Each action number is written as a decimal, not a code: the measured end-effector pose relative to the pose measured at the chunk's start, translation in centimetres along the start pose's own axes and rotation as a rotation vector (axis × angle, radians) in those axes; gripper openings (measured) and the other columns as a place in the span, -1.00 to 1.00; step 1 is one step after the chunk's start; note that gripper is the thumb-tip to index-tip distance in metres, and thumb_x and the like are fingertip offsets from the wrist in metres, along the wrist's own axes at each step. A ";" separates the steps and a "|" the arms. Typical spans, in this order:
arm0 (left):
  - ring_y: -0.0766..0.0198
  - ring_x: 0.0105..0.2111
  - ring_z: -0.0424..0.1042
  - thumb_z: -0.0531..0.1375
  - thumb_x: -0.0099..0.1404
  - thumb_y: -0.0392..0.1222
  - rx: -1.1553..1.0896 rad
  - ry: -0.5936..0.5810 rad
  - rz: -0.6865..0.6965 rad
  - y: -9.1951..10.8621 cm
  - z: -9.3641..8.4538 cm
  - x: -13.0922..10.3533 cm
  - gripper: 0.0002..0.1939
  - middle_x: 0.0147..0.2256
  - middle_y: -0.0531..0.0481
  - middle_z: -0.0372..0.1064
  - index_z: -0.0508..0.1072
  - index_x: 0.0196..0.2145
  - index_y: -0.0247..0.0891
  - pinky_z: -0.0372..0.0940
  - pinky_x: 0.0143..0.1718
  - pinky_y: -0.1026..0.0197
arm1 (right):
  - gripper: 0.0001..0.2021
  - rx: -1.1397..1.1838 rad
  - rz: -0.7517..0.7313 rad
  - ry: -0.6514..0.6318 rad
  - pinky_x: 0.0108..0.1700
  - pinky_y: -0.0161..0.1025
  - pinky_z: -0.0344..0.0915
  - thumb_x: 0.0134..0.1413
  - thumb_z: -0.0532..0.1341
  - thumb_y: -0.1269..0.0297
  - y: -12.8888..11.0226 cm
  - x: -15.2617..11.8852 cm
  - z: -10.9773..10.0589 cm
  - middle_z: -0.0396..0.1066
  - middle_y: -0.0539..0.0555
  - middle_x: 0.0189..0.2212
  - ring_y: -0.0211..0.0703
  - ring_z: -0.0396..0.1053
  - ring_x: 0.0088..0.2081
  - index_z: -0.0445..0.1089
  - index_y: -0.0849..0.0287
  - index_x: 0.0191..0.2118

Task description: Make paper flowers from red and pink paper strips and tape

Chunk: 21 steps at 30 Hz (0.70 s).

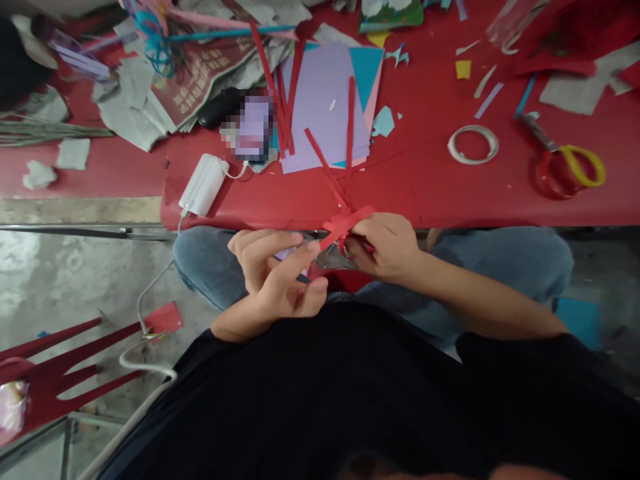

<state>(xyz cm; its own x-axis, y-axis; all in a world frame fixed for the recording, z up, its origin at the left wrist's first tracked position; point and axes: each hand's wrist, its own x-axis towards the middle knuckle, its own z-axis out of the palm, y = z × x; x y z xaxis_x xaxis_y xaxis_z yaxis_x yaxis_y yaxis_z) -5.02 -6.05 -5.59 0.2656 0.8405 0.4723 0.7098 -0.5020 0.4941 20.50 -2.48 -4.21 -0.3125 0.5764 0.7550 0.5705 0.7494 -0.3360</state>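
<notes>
Red paper strips are crossing in a small folded bundle between the person's two hands, just over the lap at the near edge of the red table. The right hand is pinching the bundle's right side between thumb and fingers; the left hand is spreading its fingers loosely, its index fingertip meeting the lower end of the broadest strip and its thumb standing apart. That strip's long axis is running slantwise — from low on the left to higher on the right — while two thinner strips are pointing away from the person, towards the purple sheets. Whether both are joined to the bundle, I cannot tell.

As for containers, a clear plastic packet is sitting on the red chair at lower left — what it is holding is too blurred to tell. On the table, a white power bank is resting with cords at both ends, and a coil of white wire is lying near the scissors, whose handle is showing yellow.
</notes>
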 end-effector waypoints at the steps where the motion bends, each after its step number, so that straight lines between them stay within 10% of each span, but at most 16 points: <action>1: -0.22 0.06 0.52 0.12 0.37 0.55 0.012 0.081 0.031 0.6 0.1 0.7 -0.38 -0.07 -0.25 0.52 0.66 -0.05 0.05 0.39 0.18 -0.49 | -0.82 -0.002 -0.006 0.004 -0.34 -0.20 0.22 0.61 0.15 0.24 0.0 0.0 0.0 0.51 -0.04 -0.43 -0.22 0.35 -0.45 0.44 0.11 -0.11; 6: -0.04 -0.12 0.59 0.15 0.50 0.24 -0.020 0.192 0.261 3.2 0.4 3.7 -0.58 -0.07 -0.12 0.65 0.61 0.11 0.08 0.44 0.03 -0.27 | -0.95 -0.040 -0.076 0.002 -0.33 -0.16 0.22 0.52 0.25 0.31 0.2 0.1 -0.6 0.53 -0.02 -0.41 -0.19 0.33 -0.44 0.43 0.10 -0.10; 16: -0.15 0.03 0.58 0.38 0.33 0.39 0.111 0.092 0.167 3.1 0.5 2.4 -0.52 0.09 -0.18 0.62 0.70 -0.04 0.03 0.47 0.10 -0.30 | -0.89 -0.206 -0.161 -0.075 -0.33 -0.13 0.17 0.47 0.25 0.32 -0.4 0.5 -2.1 0.44 -0.05 -0.46 -0.19 0.23 -0.44 0.51 0.07 -0.17; 21: -0.15 0.04 0.60 0.38 0.38 0.18 0.030 0.129 0.288 2.7 0.1 2.2 -0.53 0.12 -0.22 0.62 0.67 0.18 0.04 0.43 0.10 -0.32 | -0.91 -0.229 -0.195 -0.092 -0.33 -0.12 0.13 0.45 0.26 0.32 -0.6 0.7 -2.6 0.40 -0.04 -0.45 -0.20 0.22 -0.44 0.51 0.07 -0.17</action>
<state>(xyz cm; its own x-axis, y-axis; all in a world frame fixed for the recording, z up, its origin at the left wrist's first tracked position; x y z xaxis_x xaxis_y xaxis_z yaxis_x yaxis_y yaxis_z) -2.50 -5.52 -3.26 0.3754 0.6309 0.6791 0.6368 -0.7079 0.3057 21.92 -3.38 -1.96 -0.4940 0.4640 0.7353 0.6461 0.7619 -0.0467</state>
